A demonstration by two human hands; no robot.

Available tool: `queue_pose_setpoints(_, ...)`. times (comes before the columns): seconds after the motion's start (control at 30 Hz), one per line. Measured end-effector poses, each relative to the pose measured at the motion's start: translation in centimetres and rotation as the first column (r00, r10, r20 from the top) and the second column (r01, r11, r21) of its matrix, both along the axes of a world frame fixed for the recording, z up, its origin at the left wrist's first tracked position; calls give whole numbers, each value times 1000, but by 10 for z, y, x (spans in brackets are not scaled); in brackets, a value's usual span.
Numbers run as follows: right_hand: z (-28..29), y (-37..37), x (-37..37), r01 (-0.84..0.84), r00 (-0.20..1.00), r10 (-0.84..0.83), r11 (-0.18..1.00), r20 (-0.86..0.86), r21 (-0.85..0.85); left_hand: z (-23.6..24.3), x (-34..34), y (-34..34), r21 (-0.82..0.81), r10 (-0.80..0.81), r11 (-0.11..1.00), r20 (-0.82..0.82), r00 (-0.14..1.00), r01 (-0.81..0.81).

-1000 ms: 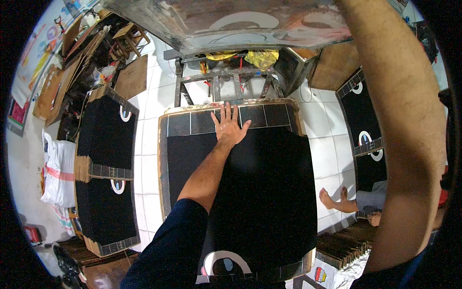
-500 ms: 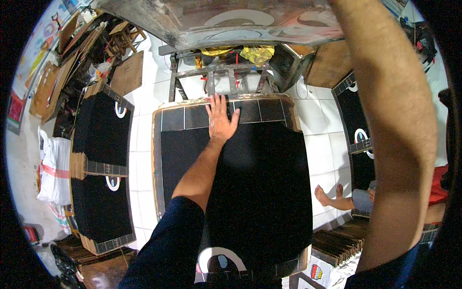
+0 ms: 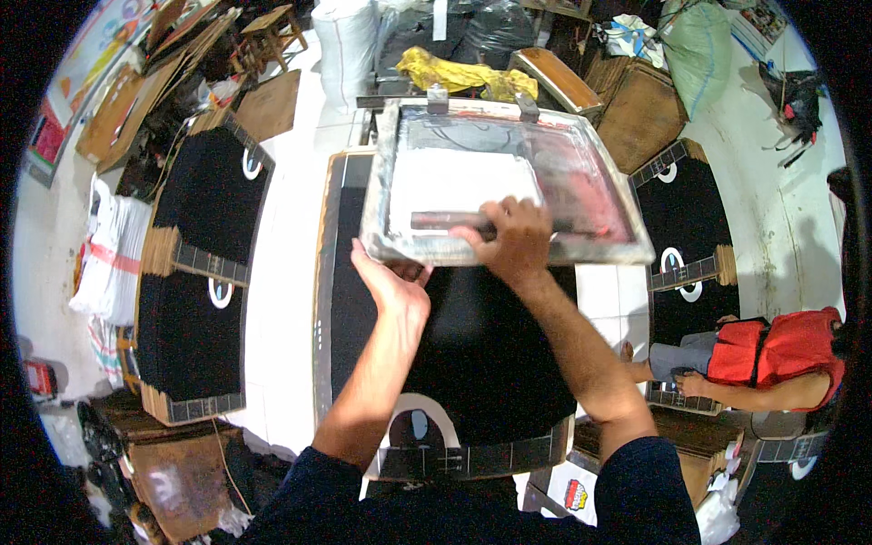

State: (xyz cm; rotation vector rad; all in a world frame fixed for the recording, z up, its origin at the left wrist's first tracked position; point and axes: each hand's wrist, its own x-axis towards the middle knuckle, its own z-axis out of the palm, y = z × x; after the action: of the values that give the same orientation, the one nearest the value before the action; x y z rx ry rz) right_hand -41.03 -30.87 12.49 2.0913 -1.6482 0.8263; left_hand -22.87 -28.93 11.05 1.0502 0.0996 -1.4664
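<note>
A framed printing screen [image 3: 607,252] is hinged at its far side and tilts over the far end of a board covered with black cloth [image 3: 472,363]. White ink [image 3: 454,180] covers much of its mesh, with a red stain on the right part. My left hand [image 3: 395,277] holds the frame's near left corner, fingers partly hidden beneath it. My right hand [image 3: 518,238] grips the handle of a squeegee [image 3: 445,221] lying across the near part of the mesh. A white ring print with a blue spot [image 3: 420,422] shows on the cloth's near end.
More cloth-covered boards line the left [image 3: 195,318] and right [image 3: 695,227]. A person in a red top [image 3: 772,354] is at the right. White sacks [image 3: 113,259] stand at the left; a yellow cloth [image 3: 468,73] lies behind the screen. Stacked brown boards [image 3: 636,118] lean at the far right.
The raised screen has come down over the board. My left hand has left the cloth's far edge for the frame's corner. My right hand has come into view on the squeegee.
</note>
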Motion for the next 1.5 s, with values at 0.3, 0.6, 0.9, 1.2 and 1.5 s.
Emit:
queue_pose_setpoints(0.3, -116, -7, -7, -25, 1000, 22, 855, 12, 519, -149, 64, 37, 71, -73, 929, 997, -8, 364)
queue_pose_setpoints(0.6, -111, -136, -23, -52, 999, 48, 927, 20, 372, -171, 72, 18, 315, 21, 794, 841, -541, 520)
queue_pose_setpoints(0.9, -123, -134, -12, 24, 1000, -15, 911, -24, 412, -162, 67, 19, 273, 67, 793, 849, -524, 545)
queue_pose_setpoints(1.2, -110, -63, -12, 2, 998, 29, 855, -52, 519, -165, 73, 16, 304, 32, 775, 856, -515, 554)
queue_pose_setpoints(1.5, -129, -175, -22, 63, 996, -35, 931, -82, 360, -169, 72, 17, 315, 32, 766, 852, -523, 560)
